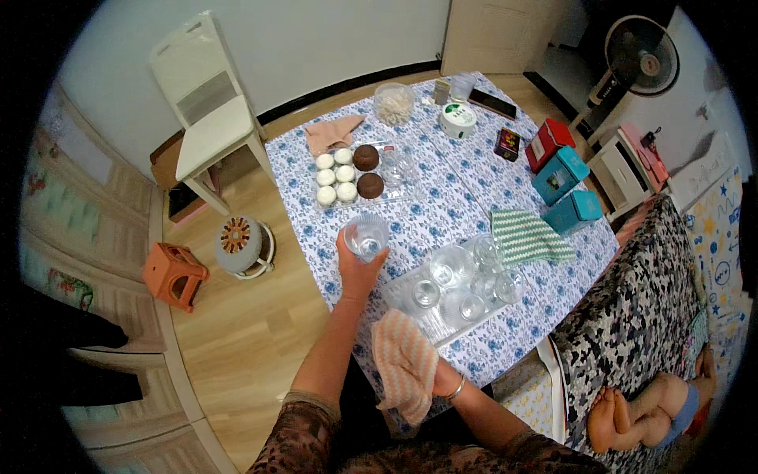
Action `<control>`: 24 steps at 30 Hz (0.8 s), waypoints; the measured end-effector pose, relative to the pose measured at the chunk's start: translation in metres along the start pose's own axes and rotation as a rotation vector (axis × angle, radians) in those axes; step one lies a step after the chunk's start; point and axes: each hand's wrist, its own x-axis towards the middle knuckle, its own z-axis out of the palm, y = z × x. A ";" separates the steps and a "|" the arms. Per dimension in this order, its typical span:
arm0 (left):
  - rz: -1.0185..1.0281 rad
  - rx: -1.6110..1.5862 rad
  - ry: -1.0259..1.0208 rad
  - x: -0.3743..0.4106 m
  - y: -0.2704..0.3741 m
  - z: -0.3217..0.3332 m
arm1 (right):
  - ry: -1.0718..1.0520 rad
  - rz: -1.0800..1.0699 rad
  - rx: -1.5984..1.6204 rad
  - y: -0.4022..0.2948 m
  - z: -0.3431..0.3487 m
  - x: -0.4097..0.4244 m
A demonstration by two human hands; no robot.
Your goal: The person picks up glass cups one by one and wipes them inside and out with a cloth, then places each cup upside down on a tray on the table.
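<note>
My left hand [359,274] grips a ribbed clear glass [367,232] above the flowered tablecloth [414,228]. In my right hand [445,379], at the near edge of the table, hangs a peach-and-white striped cloth [402,358]. Between and beyond my hands lies a clear ribbed tray [408,296] carrying several clear glass vessels [448,266]. A green-and-white striped cloth [527,237] lies at the tray's far right end. Past the glass in my left hand, a clear tray holds several white-topped jars [336,176], two brown round lids [368,172] and a clear bottle [395,167].
Two teal tins [559,175] and a red tin [548,145] line the right edge. Farther back are a folded peach cloth [334,133], a tub of cotton swabs [394,105] and a white round container [458,120]. A white chair [216,139] stands left; another person's legs [642,412] rest at right.
</note>
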 end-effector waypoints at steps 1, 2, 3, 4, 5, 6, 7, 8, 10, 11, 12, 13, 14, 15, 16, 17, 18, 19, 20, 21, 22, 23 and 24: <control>-0.003 -0.005 -0.005 0.002 -0.003 0.002 | 0.006 0.007 0.018 0.000 0.000 -0.002; -0.006 -0.009 -0.008 0.002 -0.006 0.003 | 0.004 -0.025 -0.094 0.002 -0.001 -0.005; -0.005 -0.013 -0.012 0.003 -0.006 0.003 | 0.001 -0.059 -0.207 0.002 -0.002 -0.008; -0.004 -0.050 -0.024 0.003 -0.005 0.003 | -0.002 -0.091 -0.320 0.004 -0.003 -0.010; -0.069 -0.069 -0.029 -0.001 -0.004 0.001 | 0.001 -0.097 -0.413 0.006 -0.009 -0.012; -0.131 -0.089 -0.038 -0.006 0.000 -0.002 | 0.005 -0.106 -0.505 0.008 -0.016 -0.013; -0.193 -0.108 -0.045 -0.013 0.003 -0.005 | 0.020 -0.093 -0.477 0.009 -0.022 -0.016; -0.200 -0.050 -0.025 -0.022 0.002 -0.009 | 0.036 -0.079 -0.449 0.011 -0.026 -0.020; -0.210 0.066 0.020 -0.041 0.005 -0.019 | 0.083 -0.007 -0.154 0.014 -0.025 -0.029; -0.139 0.088 -0.065 -0.050 0.010 -0.020 | 0.090 -0.011 -0.171 0.015 -0.030 -0.032; -0.063 0.108 -0.156 -0.059 0.027 -0.016 | 0.096 -0.023 -0.185 0.017 -0.040 -0.034; 0.008 0.130 -0.240 -0.067 0.042 -0.014 | 0.103 -0.025 -0.203 0.019 -0.046 -0.036; 0.093 0.199 -0.316 -0.070 0.054 -0.009 | 0.117 -0.036 -0.199 0.021 -0.051 -0.039; 0.183 0.268 -0.386 -0.071 0.066 -0.003 | 0.128 -0.047 -0.201 0.022 -0.051 -0.042; 0.273 0.336 -0.459 -0.072 0.074 0.001 | 0.140 -0.060 -0.202 0.023 -0.052 -0.045; 0.235 0.312 -0.502 -0.072 0.075 0.002 | 0.137 -0.067 -0.178 0.025 -0.051 -0.049; 0.197 0.288 -0.541 -0.071 0.073 0.004 | 0.133 -0.072 -0.159 0.026 -0.048 -0.051; 0.161 0.263 -0.581 -0.072 0.072 0.006 | 0.129 -0.079 -0.139 0.026 -0.044 -0.054; 0.163 0.282 -0.577 -0.072 0.071 0.007 | 0.135 -0.101 -0.195 0.026 -0.040 -0.058; 0.165 0.303 -0.574 -0.072 0.071 0.006 | 0.141 -0.123 -0.250 0.026 -0.037 -0.062; 0.167 0.325 -0.571 -0.072 0.072 0.004 | 0.147 -0.144 -0.305 0.026 -0.034 -0.066; 0.127 0.302 -0.550 -0.074 0.074 0.002 | 0.153 -0.167 -0.252 0.025 -0.031 -0.069; 0.089 0.279 -0.533 -0.076 0.079 -0.001 | 0.160 -0.194 -0.196 0.025 -0.029 -0.071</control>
